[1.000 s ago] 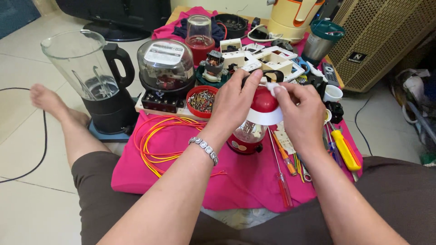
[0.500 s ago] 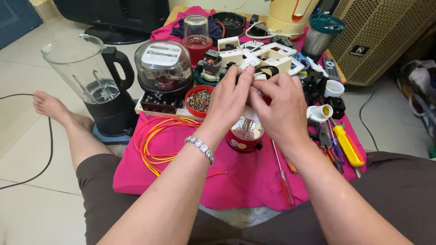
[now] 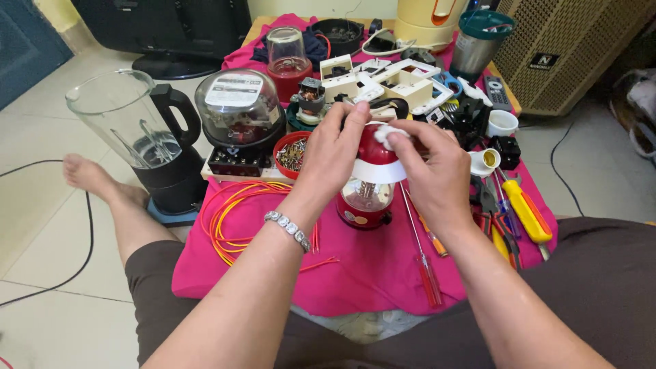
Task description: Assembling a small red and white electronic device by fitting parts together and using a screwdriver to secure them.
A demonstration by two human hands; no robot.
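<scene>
Both your hands on the small red grinder, over the pink cloth.

Your left hand (image 3: pixel 333 154) wraps the red-and-white top of the small red grinder (image 3: pixel 367 188); your right hand (image 3: pixel 432 171) presses a white wad (image 3: pixel 387 134) against its cap. The grinder stands upright on the pink cloth (image 3: pixel 369 273). A coil of orange and yellow wire (image 3: pixel 236 219) lies left of it, a red-handled screwdriver (image 3: pixel 420 256) just right, and a blender jug (image 3: pixel 137 133) stands far left.
</scene>
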